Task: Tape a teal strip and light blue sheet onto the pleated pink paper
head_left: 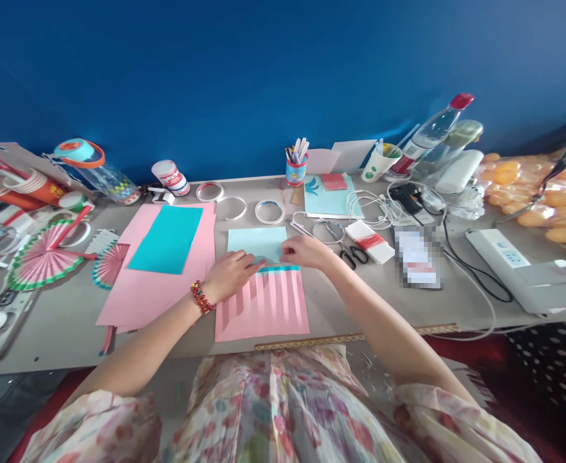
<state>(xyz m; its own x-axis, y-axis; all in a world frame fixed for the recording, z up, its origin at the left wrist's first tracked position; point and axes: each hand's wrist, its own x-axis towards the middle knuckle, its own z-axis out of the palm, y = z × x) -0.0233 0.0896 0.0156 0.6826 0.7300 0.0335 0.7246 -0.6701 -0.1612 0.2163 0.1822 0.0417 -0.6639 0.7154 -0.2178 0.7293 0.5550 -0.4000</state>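
Observation:
A pleated pink sheet (268,308) with a teal strip along its top edge lies in front of me, its upper end meeting a light blue sheet (256,239). My left hand (229,275) rests flat with fingers spread over the upper left of the pink sheet and the edge of the blue one; a red beaded bracelet is on that wrist. At the right end of the teal strip, my right hand (307,252) is closed with its fingers bent together, and what they pinch is too small to make out.
Large pink sheets (119,297) with a teal sheet (167,239) lie left, beside folded paper fans (46,255). Black scissors (354,257), a phone (417,257), cables and a power strip (500,254) are right. A pen holder (296,170) and bottle (428,138) stand behind.

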